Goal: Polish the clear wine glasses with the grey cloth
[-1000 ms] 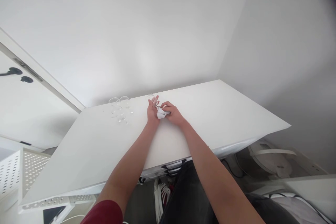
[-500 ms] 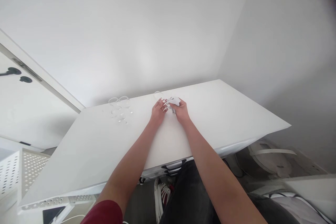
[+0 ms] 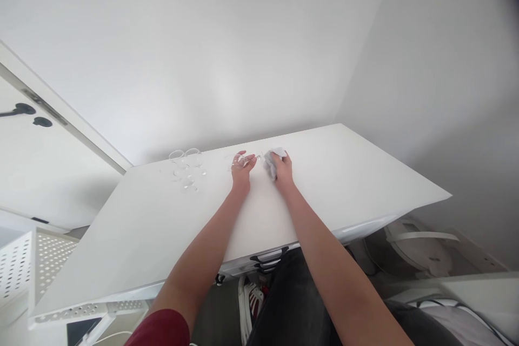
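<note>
My left hand (image 3: 242, 170) is closed around a clear stemmed glass (image 3: 239, 161), tipped on its side with its bowl to the left and its foot pointing right. A crumpled light grey cloth (image 3: 270, 165) is bunched in my right hand (image 3: 283, 169). A small gap separates the cloth from the glass's foot. Both hands are over the white tabletop (image 3: 324, 184), towards its far edge. Left of my left hand stand clear stemmed glasses (image 3: 193, 159) close together; their outlines are faint against the white.
A white wall (image 3: 227, 65) rises behind the table. Far left is a door with a black handle (image 3: 24, 109). White perforated panels (image 3: 52, 254) show at lower left. Below the table's front edge are black handles (image 3: 270, 259) and a shoe (image 3: 252, 303).
The cloth has come away from the glass and moved slightly right with my right hand. My left hand has turned, and the glass now lies more nearly horizontal in it.
</note>
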The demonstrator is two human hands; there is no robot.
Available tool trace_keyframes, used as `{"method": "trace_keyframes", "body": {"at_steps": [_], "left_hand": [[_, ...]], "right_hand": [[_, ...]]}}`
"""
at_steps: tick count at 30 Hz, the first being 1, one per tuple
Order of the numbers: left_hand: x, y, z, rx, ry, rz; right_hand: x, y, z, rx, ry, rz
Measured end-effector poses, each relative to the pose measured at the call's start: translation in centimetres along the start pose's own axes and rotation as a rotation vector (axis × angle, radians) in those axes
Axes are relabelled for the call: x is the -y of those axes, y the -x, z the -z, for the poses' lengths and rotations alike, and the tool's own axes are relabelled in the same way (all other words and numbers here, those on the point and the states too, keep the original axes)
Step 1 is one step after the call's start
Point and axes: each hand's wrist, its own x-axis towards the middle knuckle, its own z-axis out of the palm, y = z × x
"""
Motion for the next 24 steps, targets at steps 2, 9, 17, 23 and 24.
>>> {"method": "trace_keyframes", "body": {"at_steps": [2, 9, 17, 23, 24], "left_hand": [[0.0, 0.3, -0.3, 0.049, -0.088, -0.016], [0.1, 0.6, -0.6, 0.066, -0.155, -0.054], [-0.3, 1.0, -0.7, 0.142, -0.192, -0.032], [-0.4, 1.1, -1.0, 0.128, -0.146, -0.045], [-0.5, 1.2, -1.0, 0.135, -0.15, -0.042]], "right_hand": [[0.0, 0.1, -0.2, 0.035, -0.029, -0.055], [0.5, -0.1, 0.0, 0.085, -0.175, -0.155], [0.2, -0.3, 0.0, 0.022, -0.17, -0.214], [0.3, -0.5, 0.2, 0.039, -0.271, -0.226], [0.2, -0.5, 0.2, 0.031, -0.245, -0.218]]}}
